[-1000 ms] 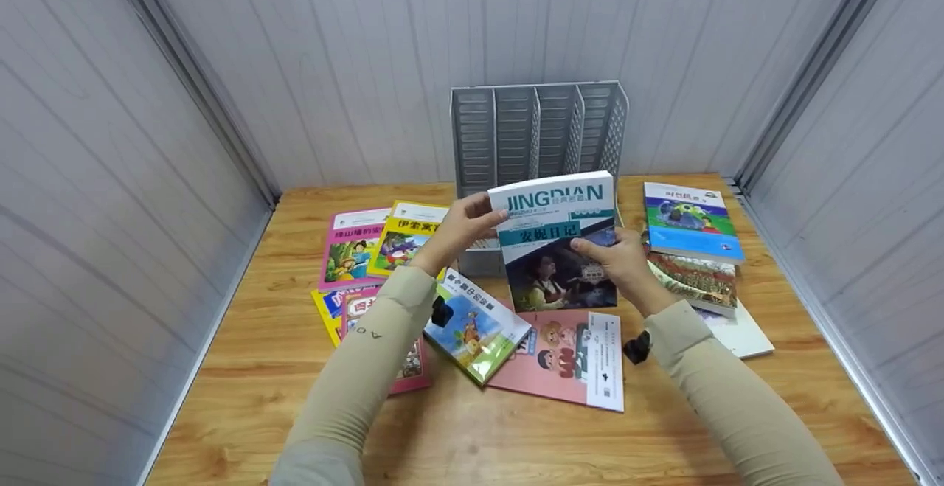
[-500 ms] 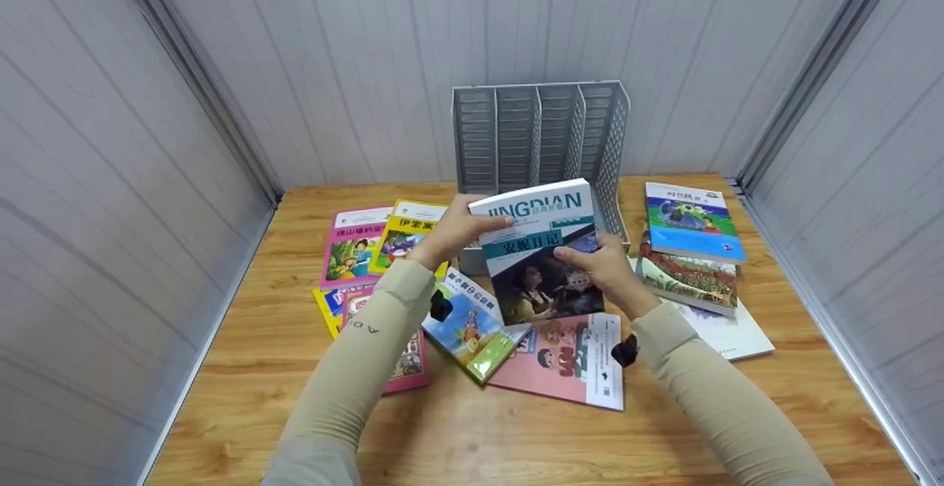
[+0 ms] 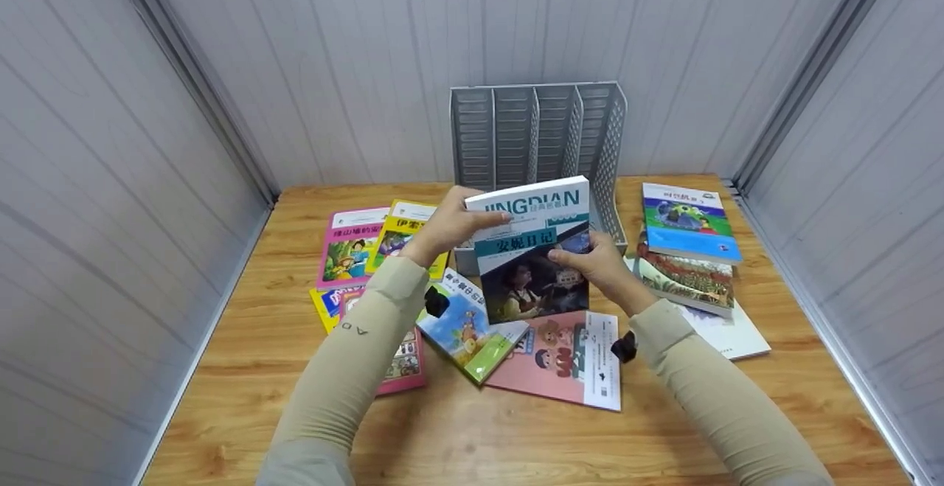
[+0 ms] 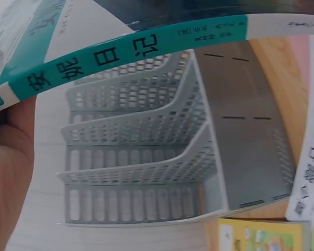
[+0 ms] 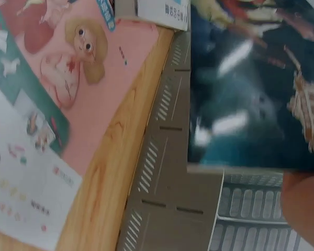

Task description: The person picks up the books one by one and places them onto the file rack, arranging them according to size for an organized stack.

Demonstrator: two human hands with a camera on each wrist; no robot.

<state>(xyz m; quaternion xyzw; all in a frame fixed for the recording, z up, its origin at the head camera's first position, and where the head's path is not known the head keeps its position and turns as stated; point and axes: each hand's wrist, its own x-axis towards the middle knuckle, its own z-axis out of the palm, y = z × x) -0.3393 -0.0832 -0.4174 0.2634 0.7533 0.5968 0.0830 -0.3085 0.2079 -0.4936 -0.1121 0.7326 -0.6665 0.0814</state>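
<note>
Head view: we record the following, largest first. Pale panelled walls (image 3: 354,66), enclosing 3 sides. Wooden table (image 3: 243,405), wood-grained. Grey rack (image 3: 472,139), standing near the rear wall, 4 upright compartments, perforated dividers; its front is partly hidden by the held book.

Pink book (image 3: 557,360), lying flat on the table, its left corner under a green-and-blue book (image 3: 468,335). Held book (image 3: 535,279), white, teal and dark, lettered "JINGDIAN", raised before the rack and above the pink book, tilted, front cover towards us; the left wrist view gives its teal spine.

At left, a pink-bordered book (image 3: 345,254), overlapped by a yellow book (image 3: 402,239); nearer, a partly hidden pair, 1 yellow-edged (image 3: 324,313), 1 pink (image 3: 405,364). At right, a stack of 3: blue book (image 3: 689,220) over landscape-covered book (image 3: 686,279) over white book (image 3: 730,335).

Left hand (image 3: 451,224): grips the held book's upper left edge, thumb across the cover. Right hand (image 3: 601,265): pinches its right edge, thumb on the cover.
</note>
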